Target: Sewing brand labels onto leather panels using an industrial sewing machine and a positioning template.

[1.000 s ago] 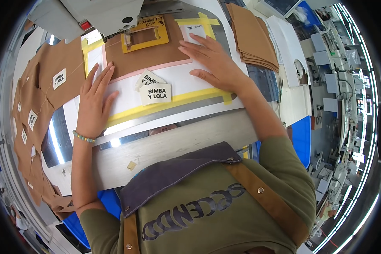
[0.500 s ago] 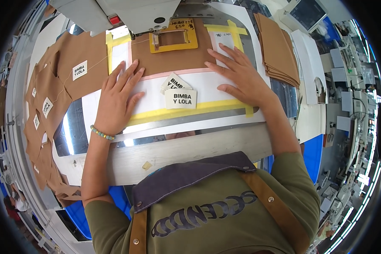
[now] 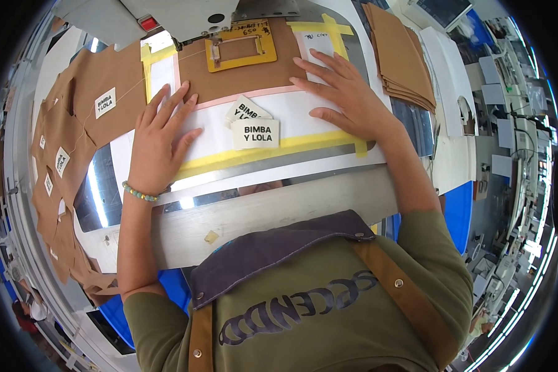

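Observation:
My left hand lies flat with fingers spread on the left side of a white template sheet, its fingertips by the edge of a brown fabric panel. My right hand rests open on the sheet's right side, two fingers touching the panel's right corner. Pink strips edge the panel, and yellow tape runs along the sheet. A yellow rectangular frame sits on the panel beneath the sewing machine head. Between my hands lie a few overlapping white printed labels. Neither hand holds anything.
Brown pieces with white labels are heaped at the left, a thread running from them toward the machine. A stack of brown panels lies at the right. A control screen stands at far right. Blue bins show below the table.
The whole view has shifted, so the table and hands appear slightly farther left and higher. Both hands keep about the same place on the sheet; the labels have not visibly moved on it.

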{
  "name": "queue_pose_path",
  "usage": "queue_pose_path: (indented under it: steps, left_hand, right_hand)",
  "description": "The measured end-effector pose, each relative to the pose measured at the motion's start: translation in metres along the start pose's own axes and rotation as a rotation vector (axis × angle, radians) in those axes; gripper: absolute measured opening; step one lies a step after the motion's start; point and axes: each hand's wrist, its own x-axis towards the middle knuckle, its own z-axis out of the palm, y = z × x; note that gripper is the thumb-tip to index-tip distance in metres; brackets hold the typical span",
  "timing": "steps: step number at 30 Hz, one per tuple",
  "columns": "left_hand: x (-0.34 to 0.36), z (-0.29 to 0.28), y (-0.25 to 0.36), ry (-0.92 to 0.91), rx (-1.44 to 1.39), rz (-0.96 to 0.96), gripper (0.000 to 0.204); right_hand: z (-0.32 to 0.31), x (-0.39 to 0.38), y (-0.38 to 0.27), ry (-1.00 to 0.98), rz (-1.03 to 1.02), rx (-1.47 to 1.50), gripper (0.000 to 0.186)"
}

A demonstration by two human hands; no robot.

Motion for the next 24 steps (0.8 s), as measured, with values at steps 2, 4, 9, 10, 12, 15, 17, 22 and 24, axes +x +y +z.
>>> queue_pose_path:
  steps: [2,4,9,10,12,15,17,22,24]
  left_hand:
    - [0.000,0.003,0.000,0.000,0.007,-0.018,0.056]
    - [0.000,0.002,0.000,0.042,-0.032,-0.007,0.055]
    - [0.005,-0.010,0.010,0.118,-0.219,0.004,0.055]
    - [0.008,-0.014,0.018,0.103,-0.258,0.008,0.057]
    - [0.016,-0.017,0.032,0.082,-0.293,0.044,0.058]
    - [0.025,-0.013,0.048,0.069,-0.323,0.125,0.056]
    - [0.027,-0.007,0.050,0.076,-0.322,0.174,0.055]
    - [0.020,0.004,0.049,0.042,-0.277,0.203,0.050]
    - [0.020,0.005,0.050,0.051,-0.299,0.190,0.049]
  right_hand:
    - [0.000,0.000,0.000,0.009,-0.005,-0.003,0.057]
    - [0.000,0.000,-0.002,0.055,-0.012,0.014,0.053]
    - [-0.015,0.019,-0.029,0.243,-0.129,0.010,0.039]
    - [-0.015,0.022,-0.038,0.277,-0.149,0.079,0.036]
    - [-0.017,0.029,-0.061,0.254,-0.193,0.111,0.035]
    - [0.000,0.037,-0.081,0.226,-0.282,0.097,0.027]
    - [0.016,0.036,-0.079,0.239,-0.313,-0.087,0.022]
    - [0.013,0.033,-0.064,0.224,-0.214,0.194,0.018]
    - [0.013,0.032,-0.061,0.195,-0.176,0.275,0.017]
